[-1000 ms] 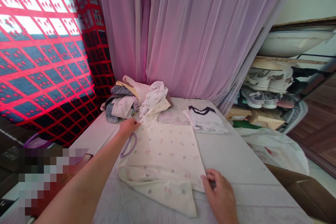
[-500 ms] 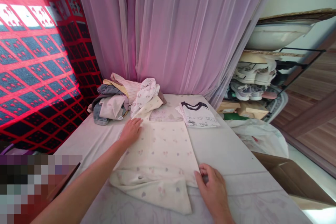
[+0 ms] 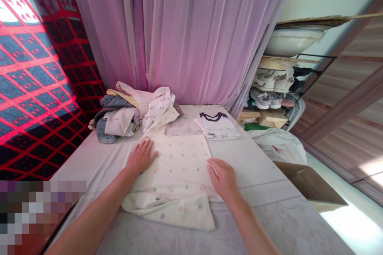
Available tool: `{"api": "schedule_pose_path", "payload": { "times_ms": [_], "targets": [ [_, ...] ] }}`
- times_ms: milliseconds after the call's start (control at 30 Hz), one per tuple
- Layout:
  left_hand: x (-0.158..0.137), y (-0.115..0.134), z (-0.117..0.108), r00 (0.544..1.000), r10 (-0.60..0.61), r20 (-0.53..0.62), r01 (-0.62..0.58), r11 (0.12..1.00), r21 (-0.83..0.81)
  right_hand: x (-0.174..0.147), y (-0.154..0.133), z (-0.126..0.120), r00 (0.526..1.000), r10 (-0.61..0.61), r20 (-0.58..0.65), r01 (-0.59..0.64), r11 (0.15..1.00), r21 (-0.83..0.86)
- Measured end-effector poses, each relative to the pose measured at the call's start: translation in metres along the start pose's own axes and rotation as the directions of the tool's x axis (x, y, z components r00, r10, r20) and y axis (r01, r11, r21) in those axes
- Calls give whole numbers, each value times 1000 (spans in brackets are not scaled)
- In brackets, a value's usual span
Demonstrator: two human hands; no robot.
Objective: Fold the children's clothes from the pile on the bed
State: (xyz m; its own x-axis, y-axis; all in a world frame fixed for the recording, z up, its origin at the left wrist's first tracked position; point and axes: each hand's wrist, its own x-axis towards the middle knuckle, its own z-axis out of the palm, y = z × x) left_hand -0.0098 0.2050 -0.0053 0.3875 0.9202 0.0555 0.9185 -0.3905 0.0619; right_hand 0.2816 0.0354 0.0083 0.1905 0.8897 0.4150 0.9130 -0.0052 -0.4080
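Plainly, a purple curtain (image 3: 191, 40) hangs across the far end of the pale tabletop (image 3: 251, 167). On it lies a cream garment (image 3: 179, 163) with a small print, mostly flat, its near part in loose folds and one narrow part reaching away to a heap of clothes (image 3: 128, 111) at the far left. Just past the right edge is a cardboard box (image 3: 308, 179). A folded white shirt (image 3: 220, 127) with a dark collar lies just beside the garment's far right corner. The left hand (image 3: 140, 157) rests palm down on the garment's left side, fingers slightly spread. The right hand (image 3: 223, 175) is at its right edge, fingers together; whether its grip pinches fabric, I cannot tell.
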Motion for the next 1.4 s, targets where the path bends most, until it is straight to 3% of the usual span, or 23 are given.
{"api": "schedule_pose_path", "payload": {
  "times_ms": [67, 167, 267, 367, 467, 567, 700, 800, 933, 1000, 1133, 1233, 1400],
  "targets": [
    [-1, 2, 0, 1000, -9, -7, 9, 1000, 8, 37, -22, 11, 987, -42, 156, 49, 998, -43],
    [-1, 5, -1, 999, -16, -28, 16, 1000, 2, 83, -43, 35, 927, -80, 366, 126, 987, -103],
    [-3, 7, -2, 999, -27, -25, 27, 1000, 7, 107, -40, 57, 875, 21, 484, 87, 976, -199],
    [-4, 9, -4, 1000, -24, -12, 24, 999, 24, 113, -25, 69, 875, 167, 455, -17, 949, -315],
    [-5, 10, -5, 1000, -28, -12, 28, 999, 22, 114, -19, 70, 866, 192, 461, -32, 943, -331],
    [-5, 10, -3, 999, -29, -15, 29, 1000, 13, 117, -30, 67, 850, 209, 484, -48, 945, -323],
    [-4, 8, 2, 998, -13, -56, 13, 1000, -1, 123, -65, 78, 883, 69, 464, 42, 974, -224],
    [-3, 7, 6, 997, -8, -74, 8, 1000, -1, 124, -89, 97, 844, -57, 533, 151, 980, -134],
    [-3, 6, 6, 999, -16, -46, 15, 1000, -5, 127, -102, 107, 811, -33, 584, 129, 984, -124],
    [-3, 6, 6, 999, -18, -42, 17, 1000, -10, 126, -99, 103, 812, -31, 583, 127, 984, -124],
    [-3, 6, 5, 998, -13, -55, 12, 1000, -7, 115, -75, 84, 866, 36, 499, 74, 977, -198],
    [-2, 6, 5, 998, -6, -64, 5, 1000, -14, 103, -49, 69, 840, 151, 521, -7, 964, -268],
    [-1, 6, 3, 999, -5, -50, 3, 1000, -30, 95, -26, 55, 855, 145, 498, -2, 961, -276]
  ]
}}
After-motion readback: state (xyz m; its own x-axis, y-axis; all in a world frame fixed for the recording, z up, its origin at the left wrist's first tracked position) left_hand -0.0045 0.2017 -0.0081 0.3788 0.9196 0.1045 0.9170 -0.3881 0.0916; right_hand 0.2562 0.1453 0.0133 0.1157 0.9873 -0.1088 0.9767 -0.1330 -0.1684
